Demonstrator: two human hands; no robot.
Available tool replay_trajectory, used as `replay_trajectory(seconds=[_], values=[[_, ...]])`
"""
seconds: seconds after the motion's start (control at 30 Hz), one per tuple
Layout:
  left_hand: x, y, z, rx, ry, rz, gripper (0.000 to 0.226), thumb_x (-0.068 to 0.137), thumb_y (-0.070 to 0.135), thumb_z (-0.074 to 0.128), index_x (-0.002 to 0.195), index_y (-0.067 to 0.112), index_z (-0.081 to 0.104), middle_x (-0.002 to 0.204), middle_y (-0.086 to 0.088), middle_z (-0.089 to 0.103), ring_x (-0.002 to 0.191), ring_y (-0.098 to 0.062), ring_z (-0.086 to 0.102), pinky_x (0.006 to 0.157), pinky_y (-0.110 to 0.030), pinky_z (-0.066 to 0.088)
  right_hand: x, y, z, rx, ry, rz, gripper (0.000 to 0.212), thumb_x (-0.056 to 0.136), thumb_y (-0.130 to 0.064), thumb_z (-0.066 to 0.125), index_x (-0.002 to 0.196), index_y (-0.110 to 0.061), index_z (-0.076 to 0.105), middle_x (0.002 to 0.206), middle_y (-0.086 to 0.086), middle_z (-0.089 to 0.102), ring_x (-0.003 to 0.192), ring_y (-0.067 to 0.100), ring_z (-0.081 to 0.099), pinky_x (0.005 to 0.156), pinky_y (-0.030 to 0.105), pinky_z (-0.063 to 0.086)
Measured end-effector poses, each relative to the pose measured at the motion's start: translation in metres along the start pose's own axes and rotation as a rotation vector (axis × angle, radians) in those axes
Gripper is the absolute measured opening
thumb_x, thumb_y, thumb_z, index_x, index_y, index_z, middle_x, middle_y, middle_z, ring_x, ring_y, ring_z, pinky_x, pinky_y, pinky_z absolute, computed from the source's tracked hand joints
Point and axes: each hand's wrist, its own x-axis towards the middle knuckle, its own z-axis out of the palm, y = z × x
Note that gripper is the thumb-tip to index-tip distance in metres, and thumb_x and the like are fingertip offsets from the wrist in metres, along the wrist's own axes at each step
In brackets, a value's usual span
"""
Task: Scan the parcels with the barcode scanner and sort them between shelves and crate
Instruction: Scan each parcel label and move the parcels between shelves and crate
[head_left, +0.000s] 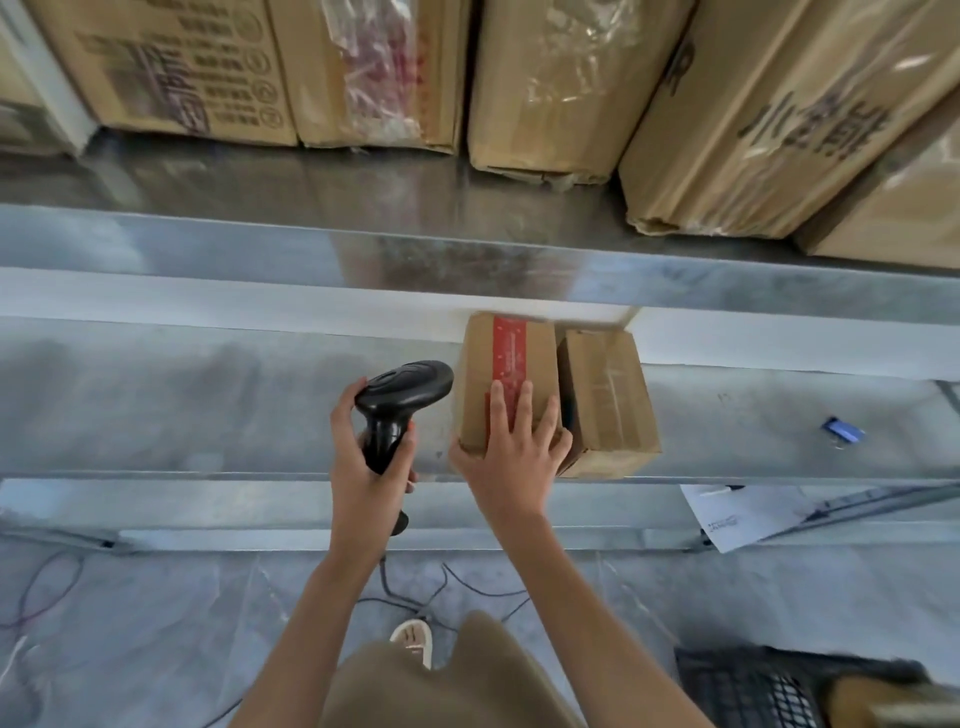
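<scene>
1. Galvanised steel forms the shelves (218, 415), and large cartons (561, 88) are stored along the upper level, pushed back so the front lip is kept free.
2. A black mesh crate (748, 691) is seen at the lower right on the floor, close by, probably so that sorted items can be dropped in without a step being taken.
3. A red-taped parcel (506, 374) is set on the middle shelf, touching a plain parcel (608, 400) on its right; both are lined up near the front edge, probably for easy reach.
4. The right hand (506, 457) is laid flat on the red-taped parcel, fingers spread wide over its top and near corner; whether it is being set down or drawn out cannot be told.
5. The left hand (363, 452) is wrapped tightly around the handle of the barcode scanner (397, 405), whose head is turned toward the parcel's side, apparently for a label to be read.
</scene>
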Motion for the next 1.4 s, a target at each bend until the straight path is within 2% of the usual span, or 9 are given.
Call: replay_trajectory(seconds=[0.2,0.4,0.53,0.67,0.8,0.9,1.07,1.3,1.4], values=[[0.009,0.005,-0.010,-0.076,0.040,0.002,0.063,0.097,0.004,0.063,0.136,0.044,0.034,0.074,-0.006,0.065,0.050,-0.022,0.054,0.052,-0.029,0.050,-0.023,0.008,-0.012,0.495,-0.014,0.064,0.086,0.075,-0.076,0.038,0.154,-0.044,0.026,0.160,-0.006,0.031,0.143,0.024,0.028,0.113,0.049,0.030],[0.009,0.001,-0.015,-0.131,0.051,-0.049,0.064,0.098,0.003,0.061,0.139,0.042,0.031,0.072,0.000,0.063,0.051,-0.021,0.053,0.052,-0.030,0.050,-0.025,0.017,-0.012,0.984,-0.139,0.211,0.063,0.097,-0.043,0.058,0.154,-0.037,0.031,0.134,-0.011,0.057,0.119,0.008,0.056,0.099,0.028,0.050],[0.009,0.002,-0.021,-0.142,0.040,-0.048,0.065,0.099,0.002,0.060,0.145,0.033,0.027,0.063,0.005,0.063,0.049,-0.018,0.053,0.052,-0.029,0.050,-0.017,0.014,-0.012,0.869,-0.273,0.247,0.061,0.101,-0.045,0.050,0.156,-0.030,0.029,0.144,0.003,0.052,0.128,0.022,0.052,0.108,0.041,0.044],[0.011,0.003,-0.029,-0.139,0.066,-0.078,0.066,0.098,0.005,0.062,0.145,0.037,0.028,0.068,0.003,0.063,0.051,-0.018,0.054,0.051,-0.033,0.051,-0.008,-0.009,-0.026,0.715,-0.155,0.256,0.069,0.102,-0.038,0.048,0.159,-0.023,0.013,0.161,0.007,0.025,0.143,0.028,0.033,0.113,0.041,0.035],[0.012,0.002,-0.039,-0.143,0.104,-0.093,0.066,0.098,0.004,0.062,0.145,0.037,0.029,0.073,0.000,0.061,0.051,-0.019,0.053,0.052,-0.031,0.051,0.008,-0.056,-0.030,0.449,-0.132,0.228,0.089,0.096,-0.063,0.043,0.159,-0.021,-0.005,0.167,0.009,-0.008,0.152,0.039,-0.003,0.122,0.058,0.008],[0.011,0.003,-0.047,-0.145,0.125,-0.091,0.065,0.098,0.005,0.061,0.145,0.038,0.029,0.079,-0.006,0.062,0.051,-0.020,0.052,0.050,-0.028,0.051,0.016,-0.078,-0.019,0.282,-0.228,0.232,0.106,0.088,-0.075,0.044,0.159,-0.017,-0.008,0.165,0.014,-0.017,0.150,0.047,-0.010,0.120,0.062,0.006],[0.012,0.001,-0.056,-0.162,0.148,-0.100,0.066,0.098,0.004,0.061,0.144,0.037,0.030,0.080,-0.006,0.062,0.051,-0.021,0.051,0.050,-0.028,0.050,0.019,-0.073,-0.018,0.250,-0.205,0.214,0.102,0.086,-0.069,0.054,0.160,-0.020,0.003,0.166,0.012,-0.010,0.147,0.048,0.006,0.117,0.058,0.014],[0.016,-0.002,-0.059,-0.165,0.152,-0.110,0.065,0.098,0.002,0.060,0.143,0.037,0.030,0.082,-0.006,0.062,0.050,-0.020,0.052,0.051,-0.030,0.051,0.016,-0.029,-0.013,0.679,-0.331,0.064,0.086,0.077,-0.074,0.049,0.152,-0.049,0.014,0.160,-0.010,0.025,0.139,0.029,0.036,0.110,0.058,0.038],[0.017,-0.002,-0.058,-0.168,0.145,-0.118,0.065,0.098,0.001,0.060,0.145,0.035,0.029,0.083,-0.004,0.063,0.049,-0.019,0.052,0.050,-0.029,0.051,0.020,-0.020,-0.026,0.717,-0.350,0.001,0.071,0.096,-0.049,0.050,0.157,-0.035,0.016,0.151,-0.003,0.041,0.130,0.024,0.049,0.106,0.052,0.045]])
